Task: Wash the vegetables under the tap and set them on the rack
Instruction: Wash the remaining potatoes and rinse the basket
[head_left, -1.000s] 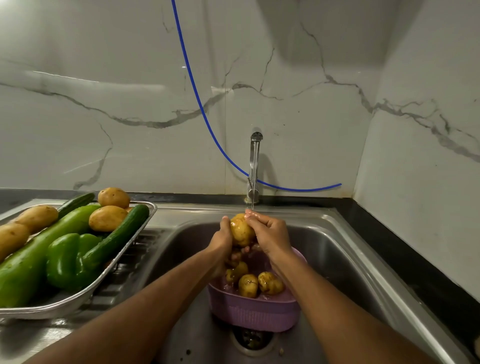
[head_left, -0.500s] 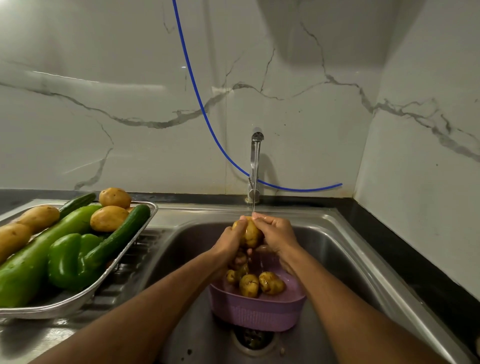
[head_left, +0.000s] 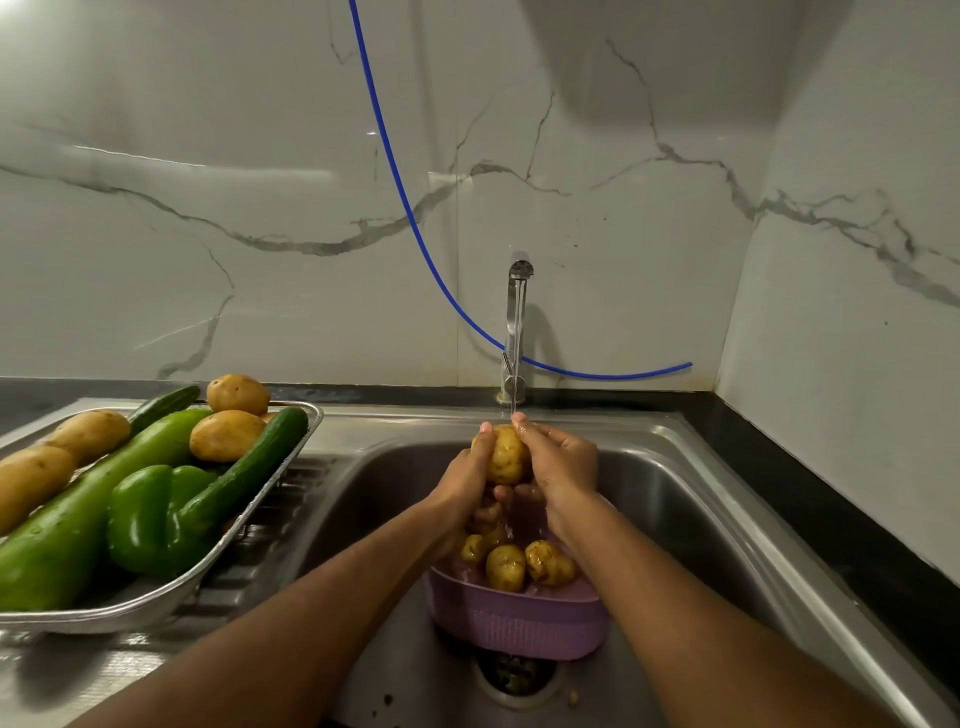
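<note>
Potato, small, yellow and wet (head_left: 505, 459), sits cupped between my left hand (head_left: 464, 480) and right hand (head_left: 560, 466), fingers curled round it under the steel tap's (head_left: 516, 332) thin stream. Below, more small potatoes (head_left: 521, 565) wait in the lilac plastic colander (head_left: 519, 621) in the steel sink (head_left: 691, 519). Beside it, the metal tray rack (head_left: 171, 592) already holds potatoes, cucumbers and a green bell pepper (head_left: 148, 519); roughly the last batch remains.

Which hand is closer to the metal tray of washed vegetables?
The left hand. It grips the wet yellow potato on the side facing the metal tray; the right hand grips its far side.
</note>
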